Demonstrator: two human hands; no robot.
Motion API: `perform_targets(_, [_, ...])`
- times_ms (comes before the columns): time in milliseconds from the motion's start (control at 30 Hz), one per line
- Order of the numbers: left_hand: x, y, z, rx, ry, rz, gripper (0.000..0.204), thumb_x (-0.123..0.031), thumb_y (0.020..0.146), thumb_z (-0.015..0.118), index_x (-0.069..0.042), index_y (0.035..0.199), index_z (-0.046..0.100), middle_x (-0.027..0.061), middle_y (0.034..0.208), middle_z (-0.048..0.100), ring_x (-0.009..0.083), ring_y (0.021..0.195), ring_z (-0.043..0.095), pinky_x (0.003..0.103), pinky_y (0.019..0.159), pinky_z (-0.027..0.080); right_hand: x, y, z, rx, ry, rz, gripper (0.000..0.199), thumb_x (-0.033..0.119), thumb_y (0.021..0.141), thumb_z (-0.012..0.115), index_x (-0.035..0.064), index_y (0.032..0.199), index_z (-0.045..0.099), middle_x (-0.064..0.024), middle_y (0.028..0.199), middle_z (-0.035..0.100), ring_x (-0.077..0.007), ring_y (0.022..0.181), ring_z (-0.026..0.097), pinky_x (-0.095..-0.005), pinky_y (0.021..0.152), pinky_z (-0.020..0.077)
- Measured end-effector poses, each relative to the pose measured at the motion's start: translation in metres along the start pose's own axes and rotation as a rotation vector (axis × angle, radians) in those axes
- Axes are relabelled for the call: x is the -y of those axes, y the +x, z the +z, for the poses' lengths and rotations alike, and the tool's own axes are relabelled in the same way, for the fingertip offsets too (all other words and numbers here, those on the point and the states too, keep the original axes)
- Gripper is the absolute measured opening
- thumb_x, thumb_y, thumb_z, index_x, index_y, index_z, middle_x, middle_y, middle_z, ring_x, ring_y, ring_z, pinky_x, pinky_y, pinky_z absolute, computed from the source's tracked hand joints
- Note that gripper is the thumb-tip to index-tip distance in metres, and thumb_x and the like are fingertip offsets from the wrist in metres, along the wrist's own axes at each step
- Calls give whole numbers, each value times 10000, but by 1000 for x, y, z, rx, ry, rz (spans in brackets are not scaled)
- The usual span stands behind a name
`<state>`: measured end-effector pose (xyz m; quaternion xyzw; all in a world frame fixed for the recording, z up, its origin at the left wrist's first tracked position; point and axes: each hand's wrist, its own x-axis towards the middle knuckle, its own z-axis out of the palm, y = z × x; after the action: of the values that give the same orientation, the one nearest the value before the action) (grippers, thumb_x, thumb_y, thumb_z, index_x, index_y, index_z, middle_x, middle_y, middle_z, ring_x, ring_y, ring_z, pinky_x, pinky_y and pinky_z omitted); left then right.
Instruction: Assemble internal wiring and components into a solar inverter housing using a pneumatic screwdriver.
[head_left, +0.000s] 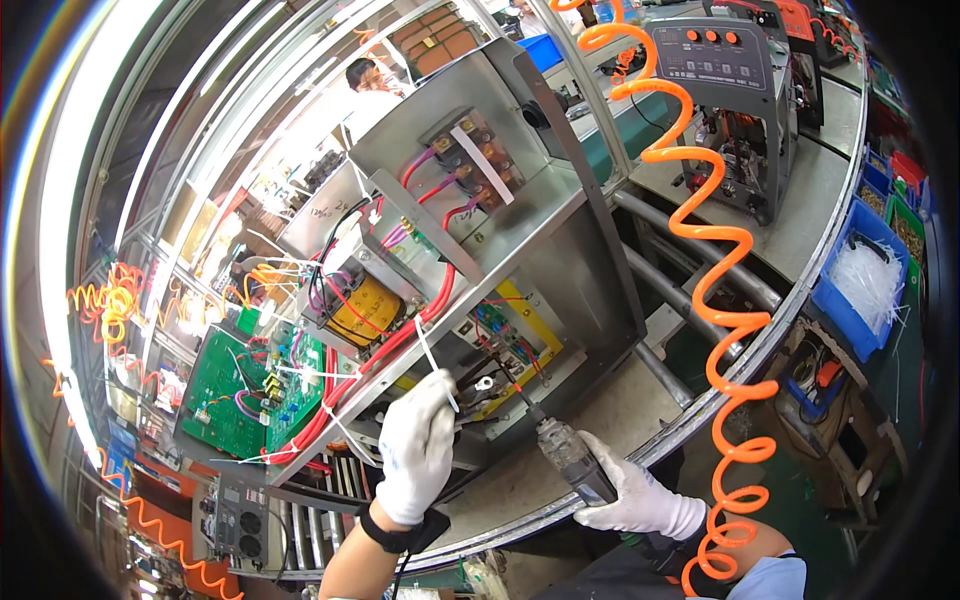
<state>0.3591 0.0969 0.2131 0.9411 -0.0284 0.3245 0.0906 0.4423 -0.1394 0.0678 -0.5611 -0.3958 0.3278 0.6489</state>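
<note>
My left hand (415, 450), in a white glove, is closed at the near edge of a metal machine chassis (545, 225). A white cable tie (425, 345) runs from a bundle of red cables (440, 300) into its fingertips, and a short end shows beyond them. My right hand (640, 497), also gloved, grips a power screwdriver (575, 460). Its long thin bit points into the chassis opening, towards wires and a small circuit board (492, 320); whether the tip touches anything cannot be made out. A yellow-wrapped transformer (365, 310) sits left of the cables.
An orange coiled hose (725, 240) hangs down on the right, passing by my right forearm. Metal rollers (665, 375) lie under the chassis. A green circuit board (225, 395) stands at left. Another machine (725, 120) is at far right, above a blue bin of white ties (860, 275).
</note>
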Motion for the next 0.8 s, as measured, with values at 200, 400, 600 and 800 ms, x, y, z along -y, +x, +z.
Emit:
perform_targets(200, [2,-14,0,-19,103,174,560,-33,650,799,-46,1161,567,178,1172,635,380,1027,600,471,876,466,5,0,-1,23,46,64,1068,221,736,779,-77,1518,115,-223,1462,385,-258,1344,412,-311,1123,296])
perform_targets(400, [0,-6,10,-75,76,87,393,-8,689,794,-63,1046,639,160,1205,645,350,1041,609,433,922,471,7,1,2,1,57,51,1073,215,732,782,-75,1520,114,-219,1469,374,-249,1348,396,-314,1122,293])
perform_targets(600, [-3,0,11,71,-133,-171,179,-18,794,721,-46,962,667,154,1112,696,244,915,657,343,832,510,0,1,2,4,32,1,1069,228,737,778,-79,1517,116,-228,1480,354,-261,1373,368,-320,1135,274])
perform_targets(800, [-10,6,9,214,-280,-564,166,-48,867,669,-33,1032,657,100,920,701,140,733,623,283,639,493,-3,2,3,-7,66,-7,1065,243,736,780,-80,1514,127,-237,1470,364,-265,1364,382,-322,1130,286])
